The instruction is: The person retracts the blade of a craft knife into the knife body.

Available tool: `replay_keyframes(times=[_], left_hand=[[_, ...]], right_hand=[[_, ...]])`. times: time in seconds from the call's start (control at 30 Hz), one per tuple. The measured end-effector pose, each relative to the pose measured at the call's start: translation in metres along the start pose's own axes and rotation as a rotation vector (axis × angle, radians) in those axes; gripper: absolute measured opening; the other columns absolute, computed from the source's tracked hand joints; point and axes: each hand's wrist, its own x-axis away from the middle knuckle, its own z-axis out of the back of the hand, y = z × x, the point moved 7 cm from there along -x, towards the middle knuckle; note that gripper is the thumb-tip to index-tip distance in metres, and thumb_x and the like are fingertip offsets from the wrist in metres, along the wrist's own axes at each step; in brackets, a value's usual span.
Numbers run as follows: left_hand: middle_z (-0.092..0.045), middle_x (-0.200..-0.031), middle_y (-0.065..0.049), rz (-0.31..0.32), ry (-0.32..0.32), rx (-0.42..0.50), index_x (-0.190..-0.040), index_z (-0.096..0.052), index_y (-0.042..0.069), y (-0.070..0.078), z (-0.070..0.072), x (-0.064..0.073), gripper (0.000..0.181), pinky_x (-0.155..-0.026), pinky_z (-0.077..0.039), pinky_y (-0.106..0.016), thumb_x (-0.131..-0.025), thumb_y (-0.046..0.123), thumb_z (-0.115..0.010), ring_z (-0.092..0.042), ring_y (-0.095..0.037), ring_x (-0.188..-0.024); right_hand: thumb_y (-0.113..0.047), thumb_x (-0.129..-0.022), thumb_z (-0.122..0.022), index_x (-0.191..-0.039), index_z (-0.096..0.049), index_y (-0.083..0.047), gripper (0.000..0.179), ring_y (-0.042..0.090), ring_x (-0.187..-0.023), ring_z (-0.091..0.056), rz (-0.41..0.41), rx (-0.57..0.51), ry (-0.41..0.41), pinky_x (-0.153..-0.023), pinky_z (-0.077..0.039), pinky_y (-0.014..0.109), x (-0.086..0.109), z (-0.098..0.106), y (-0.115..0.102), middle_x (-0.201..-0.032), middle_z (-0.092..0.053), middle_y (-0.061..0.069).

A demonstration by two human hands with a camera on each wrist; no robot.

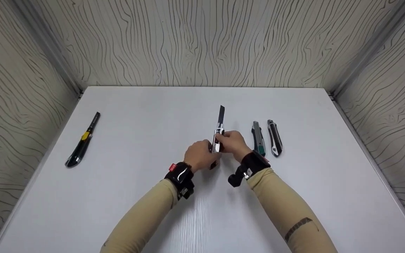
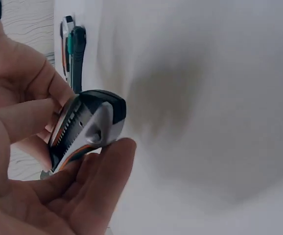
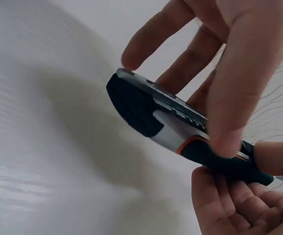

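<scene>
Both hands hold a snap-off utility knife [image 1: 220, 121] above the white table, its long dark blade slid out and pointing to the far side. Its handle [image 2: 95, 125] is silver and black with orange trim. My left hand [image 1: 199, 154] grips the handle from the left and below, thumb on one side and fingers under it. From the other side my right hand [image 1: 233, 142] pinches the knife, its thumb [image 3: 234, 103] on the handle's side. In the right wrist view the black rounded butt [image 3: 134, 105] of the handle points left. The blade is mostly hidden in the wrist views.
To the right on the table [image 1: 146, 116] lie a grey utility knife with a teal end [image 1: 258, 138] and a silver-black one [image 1: 275, 138]. A black utility knife with a yellow slider [image 1: 83, 142] lies far left. Wood-grain panels [image 1: 202, 42] stand around the table.
</scene>
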Motion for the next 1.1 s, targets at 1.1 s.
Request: replay_keyframes(times=[1.1], left_hand=[[-0.073,-0.087,-0.013,0.048,-0.221,0.522,-0.106,-0.069,0.001,-0.018,-0.037,0.001,0.021,-0.069,-0.059,-0.039,-0.092,0.014,-0.064,-0.072,-0.031,-0.081]], right_hand=[[-0.029,-0.101,-0.052,-0.115,-0.063,0.003,0.037,0.007,-0.073,-0.060,0.018,-0.032,-0.024,-0.068,-0.052,0.023,-0.007,0.012,0.003,-0.094,-0.069,0.003]])
